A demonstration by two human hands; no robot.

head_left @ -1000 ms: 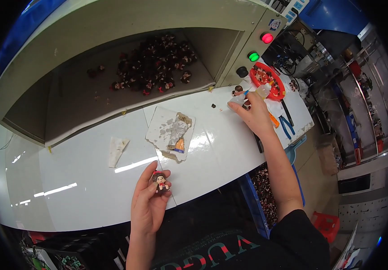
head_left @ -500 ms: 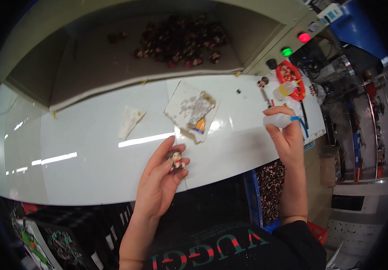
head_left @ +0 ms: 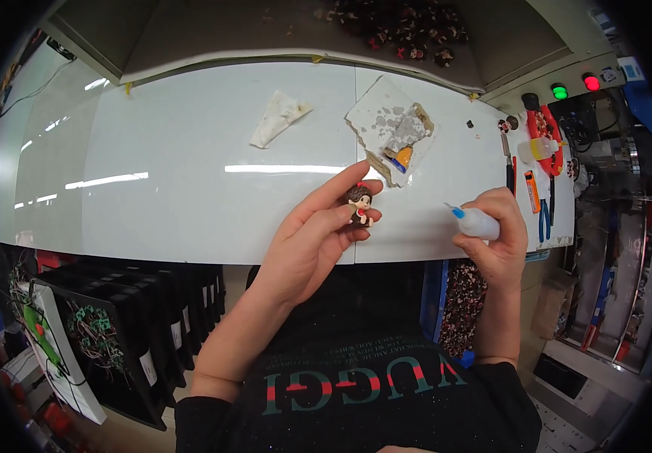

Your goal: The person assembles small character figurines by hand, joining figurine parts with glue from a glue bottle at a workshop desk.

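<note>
My left hand (head_left: 317, 230) pinches a small doll figurine (head_left: 360, 205) between thumb and fingers, above the table's near edge. The figurine has dark brown hair, a red bow on top and a pale face. To its right, my right hand (head_left: 501, 234) is closed around a small white squeeze bottle (head_left: 479, 224). The bottle's blue nozzle cap (head_left: 456, 211) with a fine pale tip points left, toward the figurine. A gap separates tip and figurine. Beyond the hands lies a stained white board (head_left: 375, 109) with a grey, crusted block (head_left: 410, 130) on it.
A folded white wipe (head_left: 279, 119) lies left of the board. On the right are a red tray (head_left: 554, 162), a yellow-labelled bottle (head_left: 539, 148), an orange knife (head_left: 531, 192) and blue-handled pliers (head_left: 544, 219). Several figurines pile inside the hooded cabinet (head_left: 409, 30). A blue bin (head_left: 435, 302) stands below the table.
The squeeze bottle has turned in my right hand, its nozzle swinging from rightward to leftward. My left hand still holds the figurine. The whole view has shifted.
</note>
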